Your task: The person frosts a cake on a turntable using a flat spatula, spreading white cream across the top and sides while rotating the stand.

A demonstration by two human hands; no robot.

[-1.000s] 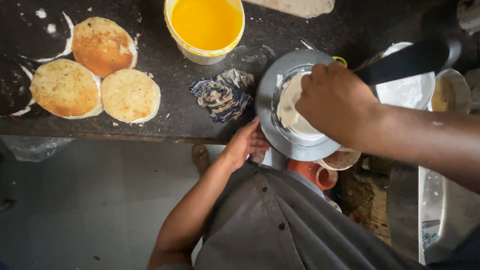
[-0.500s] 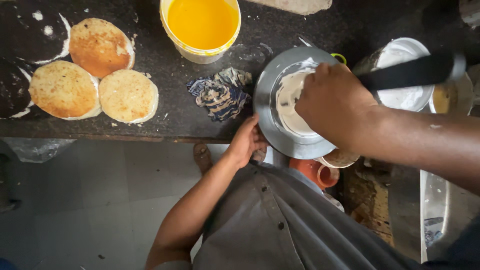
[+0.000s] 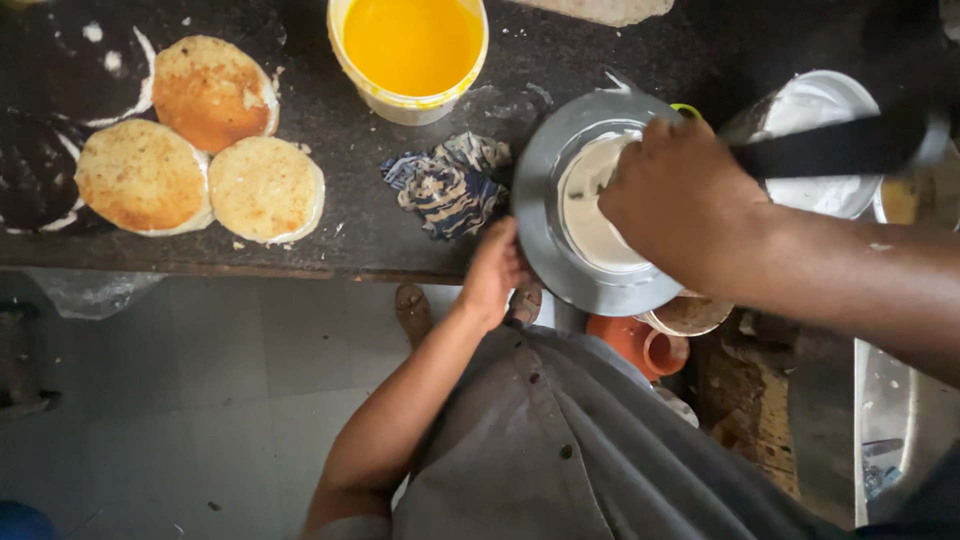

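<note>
My left hand (image 3: 495, 272) grips the near rim of a round metal plate (image 3: 537, 215) at the front edge of a dark cooking surface (image 3: 345, 130). On the plate lies a flat white disc of dough or batter (image 3: 588, 222). My right hand (image 3: 682, 200) is closed in a fist over that white disc. A black utensil handle (image 3: 840, 145) sticks out from the fist toward the right. The utensil's working end is hidden under the hand.
Three browned round flatbreads (image 3: 210, 92) lie at the far left. A yellow tub of orange liquid (image 3: 412, 45) stands at the back, a patterned cloth (image 3: 450, 185) beside the plate. A metal pot of white batter (image 3: 822, 108) is right. Below are an orange clay cup (image 3: 632, 340) and a tiled floor.
The black handle has swung lower across the batter pot. My right hand stays on the white disc and my left hand keeps its hold on the plate's rim.
</note>
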